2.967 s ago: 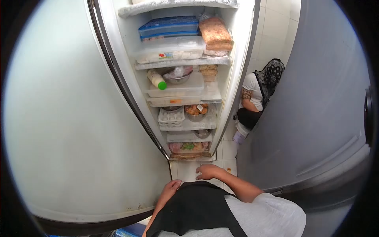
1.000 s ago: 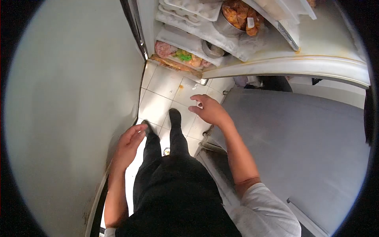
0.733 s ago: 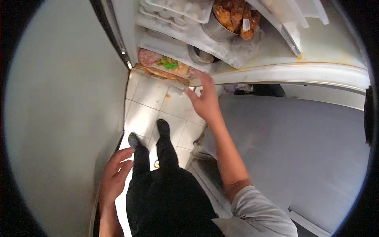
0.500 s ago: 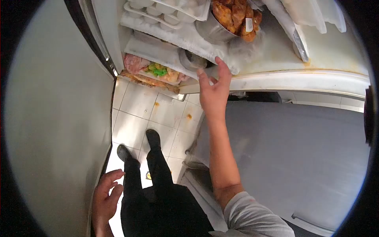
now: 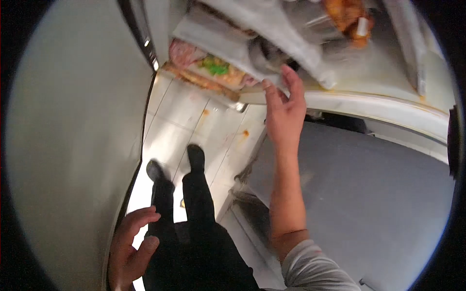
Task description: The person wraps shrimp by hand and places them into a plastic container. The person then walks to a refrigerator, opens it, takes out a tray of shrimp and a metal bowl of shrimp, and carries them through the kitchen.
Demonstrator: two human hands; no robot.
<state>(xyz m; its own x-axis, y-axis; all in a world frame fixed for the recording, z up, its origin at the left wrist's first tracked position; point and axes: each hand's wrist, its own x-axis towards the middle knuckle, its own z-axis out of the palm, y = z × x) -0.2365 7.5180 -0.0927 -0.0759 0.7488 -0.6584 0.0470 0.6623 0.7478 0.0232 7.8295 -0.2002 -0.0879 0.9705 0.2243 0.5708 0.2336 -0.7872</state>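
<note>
My right hand reaches to the front edge of an upright cabinet with frosty shelves, thumb and fingers apart and nothing between them. Just beyond its fingertips, a round metal bowl sits on a shelf; its contents are dark and blurred. Lower down, pink raw meat lies beside a bright green item. My left hand hangs low by the cabinet's open door, fingers spread and holding nothing.
Browned meat pieces with a white label lie at the upper right. A grey flat surface fills the right side. Stained white tiles and my dark shoes are below.
The view has shifted, so the shelves sit higher and further right, and the white trays at the top have left the picture. Both hands keep nearly the same pose.
</note>
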